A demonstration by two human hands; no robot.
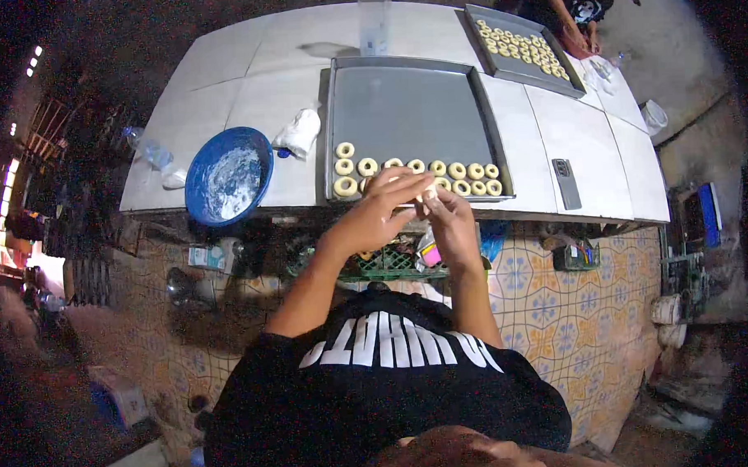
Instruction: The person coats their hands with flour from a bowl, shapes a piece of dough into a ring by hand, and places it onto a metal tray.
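Note:
My left hand (pixel 381 208) and my right hand (pixel 445 219) meet just over the near edge of a grey metal tray (pixel 402 101). Both have fingers closed on a small pale dough piece (pixel 428 195), partly hidden by them. Several dough rings (pixel 458 170) lie in rows along the tray's near part and left side; some are behind my hands. A blue basin (pixel 230 174) with white powder sits left of the tray, beside a crumpled white bundle (pixel 298 133).
A second tray (pixel 520 49) of rings lies back right, near another person (pixel 576 8). A clear bottle (pixel 374 23) stands behind my tray. A dark rectangular object (pixel 566 183) is at right, a plastic bottle (pixel 153 155) far left. A green crate (pixel 367 264) is under the table.

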